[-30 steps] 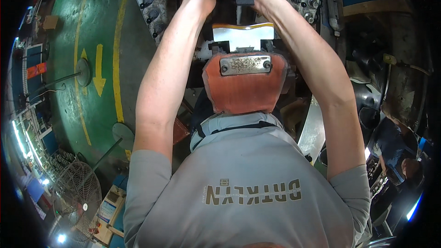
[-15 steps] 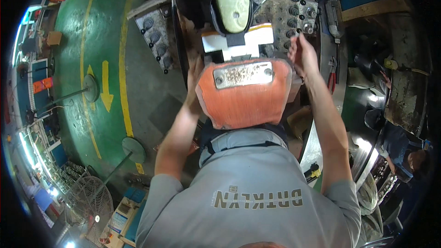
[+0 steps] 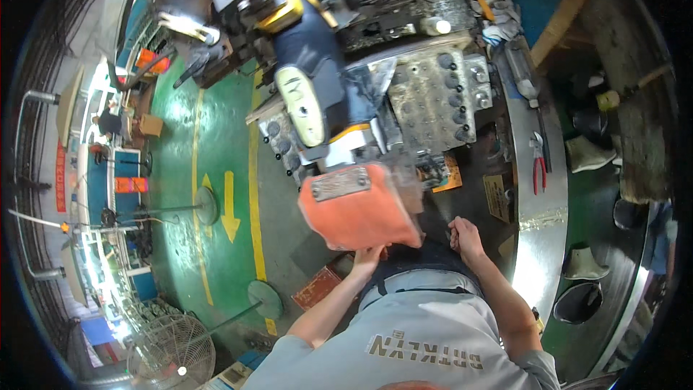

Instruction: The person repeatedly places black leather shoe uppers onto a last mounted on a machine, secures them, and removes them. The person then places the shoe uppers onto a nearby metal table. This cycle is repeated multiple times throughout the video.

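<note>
An orange pad (image 3: pixel 361 211) with a scuffed metal plate (image 3: pixel 341 184) bolted on top stands in front of me. My left hand (image 3: pixel 367 258) is at its lower edge, fingers partly hidden below it. Beside my dark trousers (image 3: pixel 419 256), my right hand (image 3: pixel 468 237) is apart from the pad with curled fingers; what they hold, if anything, cannot be made out. Beyond the pad, a dark boot-shaped piece (image 3: pixel 310 36) shows a pale green sole-shaped face (image 3: pixel 302 105) with a hole. A white part (image 3: pixel 348 149) with an orange stripe lies between it and the pad.
Metal panels with black-knobbed levers (image 3: pixel 433 101) flank the machine. Red-handled pliers (image 3: pixel 538 166) lie on the metal ledge at right, near a grey bottle (image 3: pixel 521 76). A reddish box (image 3: pixel 317 287) sits low at left. A green floor with yellow lines and a caged fan (image 3: pixel 173 352) lie further left.
My view has swung, and the machine now appears tilted. My right hand has come back from beside the levers toward my body. My left hand has moved from the pad's side to its lower edge.
</note>
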Demonstrator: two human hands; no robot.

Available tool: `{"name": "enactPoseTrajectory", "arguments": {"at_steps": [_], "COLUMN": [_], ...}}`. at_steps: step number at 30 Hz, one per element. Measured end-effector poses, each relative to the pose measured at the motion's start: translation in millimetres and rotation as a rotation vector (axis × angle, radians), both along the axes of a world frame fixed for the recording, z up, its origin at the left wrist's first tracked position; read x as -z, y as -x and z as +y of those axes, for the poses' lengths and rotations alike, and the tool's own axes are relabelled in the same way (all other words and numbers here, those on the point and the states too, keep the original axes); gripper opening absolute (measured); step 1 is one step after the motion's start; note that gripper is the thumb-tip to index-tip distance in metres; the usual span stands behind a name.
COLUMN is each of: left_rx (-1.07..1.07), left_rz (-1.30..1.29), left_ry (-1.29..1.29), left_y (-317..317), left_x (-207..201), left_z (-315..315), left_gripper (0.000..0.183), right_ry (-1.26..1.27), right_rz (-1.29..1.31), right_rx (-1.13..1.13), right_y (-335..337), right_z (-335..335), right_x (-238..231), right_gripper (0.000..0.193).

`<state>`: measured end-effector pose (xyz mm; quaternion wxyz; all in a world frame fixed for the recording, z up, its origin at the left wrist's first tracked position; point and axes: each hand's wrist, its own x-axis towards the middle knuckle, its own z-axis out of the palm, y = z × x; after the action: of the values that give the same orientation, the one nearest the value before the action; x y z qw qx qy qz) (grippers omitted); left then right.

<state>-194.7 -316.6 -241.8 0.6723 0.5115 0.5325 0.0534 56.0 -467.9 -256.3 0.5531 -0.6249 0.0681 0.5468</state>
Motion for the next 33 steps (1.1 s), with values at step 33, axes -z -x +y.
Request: {"name": "enactPoseTrajectory", "arguments": {"at_steps": [33], "left_rx": [1.019], "left_rz": [-0.172], "left_ry": [-0.05], "left_y": [-358.4], "left_x": [-87.3], "left_z": [-336.6], "left_gripper": [0.033], "right_ry": [0.146], "right_rz": [-0.111], "right_rx": [2.016], "right_y": [-225.7], "right_z": [-658.7], "right_x": [32.5], "right_gripper": [0.057]}}
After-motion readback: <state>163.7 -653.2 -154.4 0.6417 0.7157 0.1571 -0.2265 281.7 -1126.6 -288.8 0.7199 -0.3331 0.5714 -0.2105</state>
